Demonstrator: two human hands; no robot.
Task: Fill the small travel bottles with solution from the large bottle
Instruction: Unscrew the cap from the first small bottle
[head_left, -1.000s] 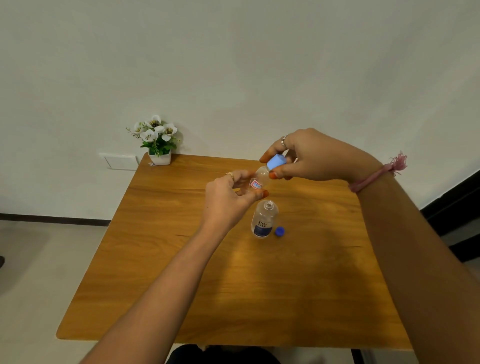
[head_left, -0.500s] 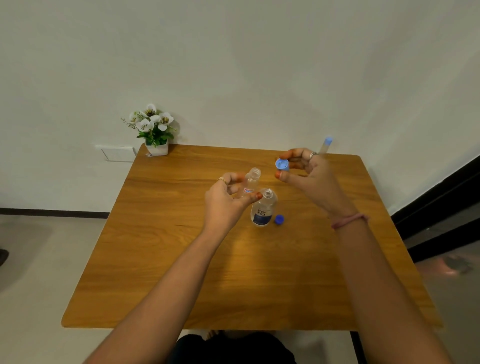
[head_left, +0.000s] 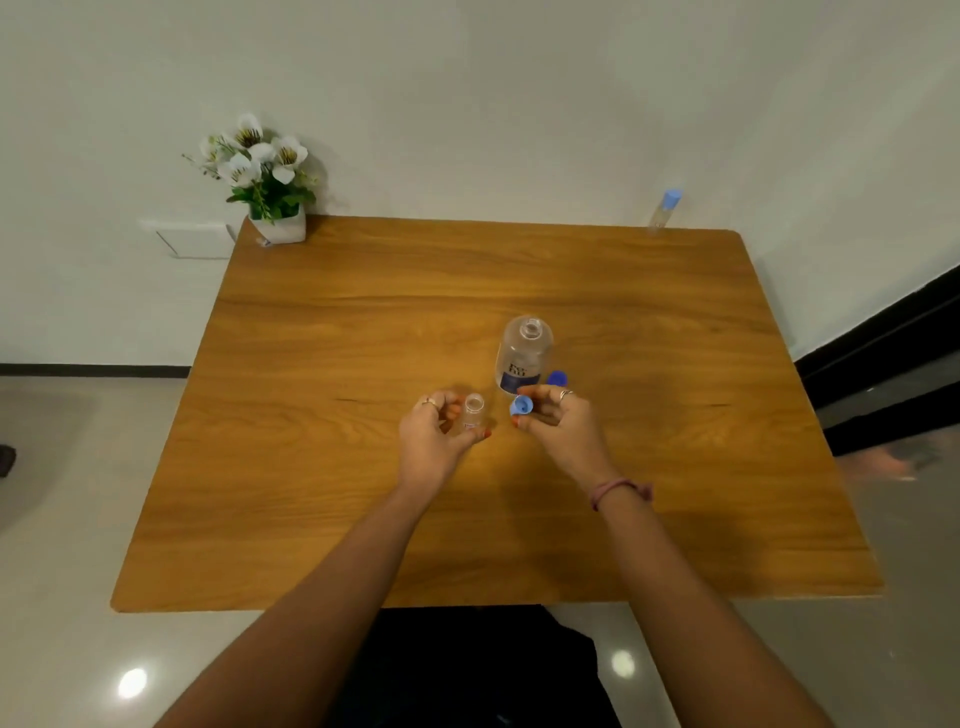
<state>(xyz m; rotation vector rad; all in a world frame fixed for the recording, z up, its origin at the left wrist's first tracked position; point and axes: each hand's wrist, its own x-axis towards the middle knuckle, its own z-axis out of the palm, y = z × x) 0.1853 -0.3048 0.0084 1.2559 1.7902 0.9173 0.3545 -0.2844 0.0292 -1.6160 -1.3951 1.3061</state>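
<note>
Since the cap was unscrewed a second ago, both hands have been lowered from mid-air to the worktop, near its centre. The small bottle is now uncapped and upright, so filling is judged ready to begin. It is gripped by the curled fingers and thumb of the left hand. The light-blue cap is pinched in the fingertips of the right hand. The large bottle stands open at 1 o'clock of the small one, its own dark-blue cap beside it. A second small bottle, capped, is seen at the far right edge.
</note>
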